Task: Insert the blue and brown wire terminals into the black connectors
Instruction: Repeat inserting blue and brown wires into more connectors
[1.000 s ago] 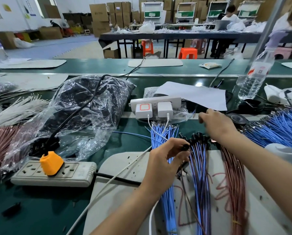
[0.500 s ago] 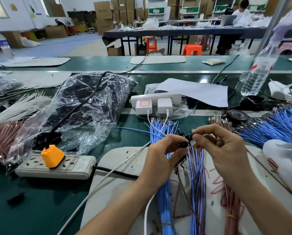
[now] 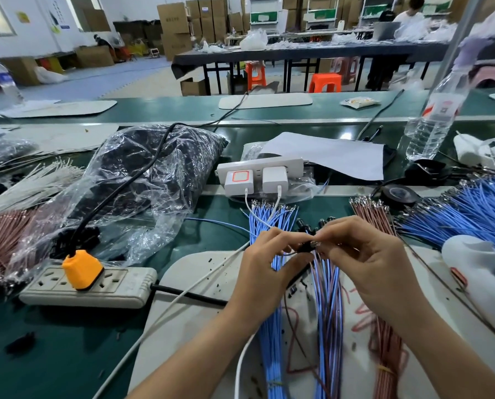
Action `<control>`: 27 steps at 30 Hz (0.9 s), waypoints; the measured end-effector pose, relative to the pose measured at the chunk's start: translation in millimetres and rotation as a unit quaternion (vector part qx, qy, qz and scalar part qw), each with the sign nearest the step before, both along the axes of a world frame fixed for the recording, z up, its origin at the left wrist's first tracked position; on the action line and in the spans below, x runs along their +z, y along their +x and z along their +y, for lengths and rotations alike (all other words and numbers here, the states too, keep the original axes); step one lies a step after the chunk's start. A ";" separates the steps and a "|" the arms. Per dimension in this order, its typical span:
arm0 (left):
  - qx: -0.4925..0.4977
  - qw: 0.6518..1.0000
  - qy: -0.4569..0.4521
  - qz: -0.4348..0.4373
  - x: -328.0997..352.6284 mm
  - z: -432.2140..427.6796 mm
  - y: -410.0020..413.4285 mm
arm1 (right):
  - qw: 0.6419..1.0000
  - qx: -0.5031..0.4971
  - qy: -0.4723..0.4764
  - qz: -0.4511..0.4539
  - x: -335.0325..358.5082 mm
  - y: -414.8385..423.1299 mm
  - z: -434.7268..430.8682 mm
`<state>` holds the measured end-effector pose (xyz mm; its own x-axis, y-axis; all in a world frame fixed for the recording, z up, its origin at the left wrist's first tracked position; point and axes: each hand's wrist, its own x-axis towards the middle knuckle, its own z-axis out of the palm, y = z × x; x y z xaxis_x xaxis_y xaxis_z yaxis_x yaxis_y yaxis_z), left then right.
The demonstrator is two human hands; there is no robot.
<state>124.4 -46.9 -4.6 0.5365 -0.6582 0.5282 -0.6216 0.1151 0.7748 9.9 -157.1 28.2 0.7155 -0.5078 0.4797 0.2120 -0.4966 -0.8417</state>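
1. Change noted: one second prior the right hand (image 3: 375, 263) was reaching out past the work. It had since drawn back and met the left hand (image 3: 265, 272) at the black connector (image 3: 306, 246), which the left hand had kept throughout.
2. Nearest the viewer from the black connector: a fan of mixed blue and brown leads (image 3: 328, 298) ran back over the white mat (image 3: 188, 283), beneath both hands.
3. At the black connector: the left hand pinched it between thumb and fingertips. The right hand pinched a wire terminal (image 3: 316, 243) against its right end. The wire's colour was hidden by the fingers.
4. Step judged: a terminal being entered into the connector, not yet visibly seated.
5. Next move judged to need the terminal square to the cavity, then a straight push while the left hand braces.
6. Just beyond the black connector: loose blue wires (image 3: 269, 214) to its left, loose brown wires (image 3: 370, 214) to its right.
7. Farther beyond: a white charger strip (image 3: 257, 168), with a clear bag of dark parts (image 3: 148, 174) to its left.
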 end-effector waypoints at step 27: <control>-0.050 0.995 0.046 0.075 -5.6 0.4 2.9 | 0.987 0.073 0.131 0.062 -3.6 -1.7 -15.1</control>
